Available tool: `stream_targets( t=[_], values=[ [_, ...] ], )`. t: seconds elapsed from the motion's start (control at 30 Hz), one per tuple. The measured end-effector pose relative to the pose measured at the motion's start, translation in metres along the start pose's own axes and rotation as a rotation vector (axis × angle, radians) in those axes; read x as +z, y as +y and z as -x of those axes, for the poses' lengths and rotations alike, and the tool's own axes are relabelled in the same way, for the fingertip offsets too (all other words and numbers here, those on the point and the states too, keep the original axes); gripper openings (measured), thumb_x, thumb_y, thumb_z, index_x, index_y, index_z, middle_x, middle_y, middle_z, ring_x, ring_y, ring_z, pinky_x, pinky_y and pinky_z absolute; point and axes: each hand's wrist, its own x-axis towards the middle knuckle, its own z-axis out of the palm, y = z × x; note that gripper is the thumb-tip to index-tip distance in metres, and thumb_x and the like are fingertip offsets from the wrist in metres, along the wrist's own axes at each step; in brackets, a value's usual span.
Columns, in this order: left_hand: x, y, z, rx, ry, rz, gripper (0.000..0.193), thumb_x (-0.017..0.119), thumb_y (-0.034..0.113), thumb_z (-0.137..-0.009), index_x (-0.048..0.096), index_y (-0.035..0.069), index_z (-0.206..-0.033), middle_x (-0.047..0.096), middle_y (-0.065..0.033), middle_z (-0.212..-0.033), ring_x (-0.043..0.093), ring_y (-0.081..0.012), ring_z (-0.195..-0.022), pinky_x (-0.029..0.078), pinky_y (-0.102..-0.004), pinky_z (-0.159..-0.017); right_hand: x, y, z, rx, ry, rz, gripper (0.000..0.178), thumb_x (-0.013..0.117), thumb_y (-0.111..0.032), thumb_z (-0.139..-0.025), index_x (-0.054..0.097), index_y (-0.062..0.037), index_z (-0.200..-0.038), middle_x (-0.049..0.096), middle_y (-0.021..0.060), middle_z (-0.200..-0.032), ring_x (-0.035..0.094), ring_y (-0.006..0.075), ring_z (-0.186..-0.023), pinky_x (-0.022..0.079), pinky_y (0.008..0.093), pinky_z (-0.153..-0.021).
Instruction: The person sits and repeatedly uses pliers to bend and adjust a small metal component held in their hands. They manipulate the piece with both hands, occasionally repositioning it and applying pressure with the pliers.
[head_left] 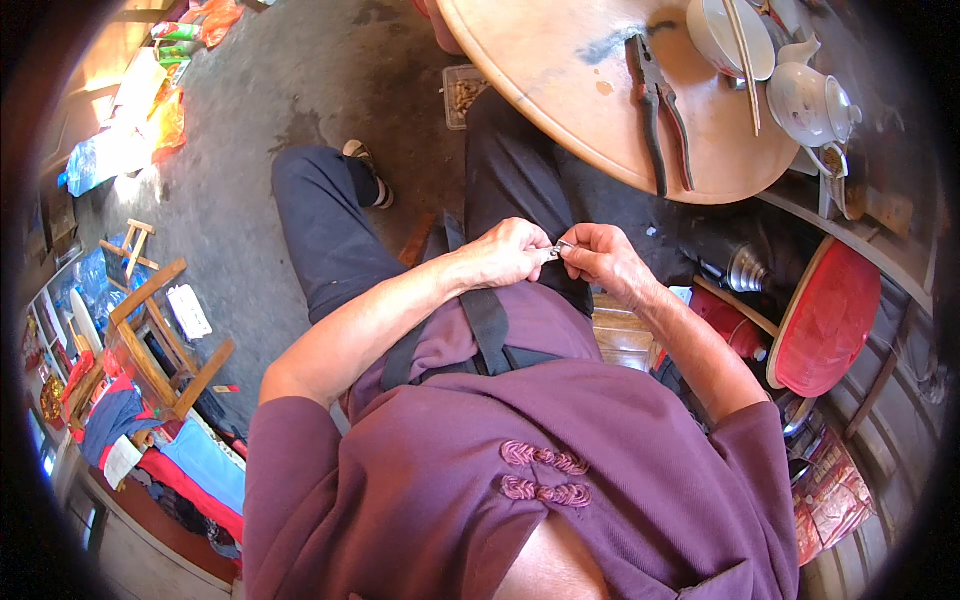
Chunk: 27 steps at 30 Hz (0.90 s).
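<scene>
Over my lap, both hands meet fingertip to fingertip. My left hand [508, 251] is closed, its thumb and fingers pinching a small silver metal piece [549, 255]. Thumb and forefinger of my right hand [601, 258] close on the other end of it. The piece is too small and too covered by fingers to tell its kind. Beyond my hands, to the right, combination pliers [652, 95] with dark handles lie slightly apart on a round wooden table [540, 70]. Below the hands, a dark strap [487, 325] crosses the purple cloth at my waist.
On the table's right stand a white bowl [722, 38] with chopsticks [745, 65] across it and a white teapot [808, 105]. A red round stool [832, 318] leans at the right. A clear tub [462, 95] sits under the table edge; a wooden frame [160, 345] stands left.
</scene>
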Motion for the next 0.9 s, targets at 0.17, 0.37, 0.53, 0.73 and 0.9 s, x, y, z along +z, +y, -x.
stream_targets(
  t=[0.17, 0.37, 0.53, 0.73, 0.9],
  values=[
    [-0.001, 0.004, 0.003, -0.055, 0.002, 0.078, 0.017, 0.05, 0.013, -0.091, 0.06, 0.0, -0.095, 0.06, -0.0035, -0.074, 0.052, -0.0087, -0.058, 0.044, -0.0241, -0.053, 0.0, 0.002, -0.003, 0.0, -0.013, -0.124, 0.013, 0.055, -0.016, -0.093, 0.059, -0.0044, -0.088, 0.053, -0.0015, -0.066, 0.04, 0.0041, -0.055, 0.028, 0.0192, -0.048],
    [0.007, 0.007, 0.015, 0.251, 0.319, -0.133, 0.011, 0.052, 0.008, -0.087, 0.059, 0.0, -0.089, 0.062, -0.0074, -0.068, 0.059, -0.0148, -0.061, 0.047, -0.0299, -0.057, -0.003, -0.003, -0.005, -0.019, -0.029, -0.35, 0.013, 0.055, -0.018, -0.093, 0.06, -0.0057, -0.09, 0.054, -0.0028, -0.067, 0.039, 0.0029, -0.053, 0.029, 0.0187, -0.047],
    [0.02, 0.026, 0.031, 0.485, 0.58, -0.283, 0.007, 0.059, 0.005, -0.084, 0.059, 0.0, -0.09, 0.06, -0.0202, -0.071, 0.063, -0.0352, -0.066, 0.048, -0.0381, -0.059, 0.008, -0.015, 0.007, -0.124, 0.044, -0.509, 0.014, 0.056, -0.017, -0.092, 0.061, -0.0055, -0.096, 0.052, -0.0035, -0.067, 0.037, 0.0026, -0.052, 0.028, 0.0186, -0.046],
    [0.019, 0.047, 0.05, 0.521, 0.68, -0.37, 0.007, 0.059, 0.002, -0.082, 0.057, 0.002, -0.089, 0.06, -0.0189, -0.071, 0.063, -0.0355, -0.065, 0.047, -0.0402, -0.056, 0.017, -0.018, 0.023, -0.223, 0.028, -0.679, 0.015, 0.059, -0.009, -0.085, 0.06, -0.0017, -0.099, 0.051, -0.0041, -0.068, 0.036, 0.0022, -0.052, 0.027, 0.0179, -0.046],
    [0.024, 0.055, 0.059, 0.533, 0.738, -0.441, 0.007, 0.06, 0.002, -0.08, 0.056, 0.002, -0.086, 0.059, -0.0172, -0.069, 0.062, -0.0356, -0.064, 0.047, -0.0421, -0.054, 0.021, -0.029, 0.033, -0.268, 0.067, -0.585, 0.017, 0.061, -0.007, -0.085, 0.06, -0.0008, -0.1, 0.053, -0.004, -0.072, 0.039, 0.0017, -0.054, 0.029, 0.0176, -0.047]
  ],
)
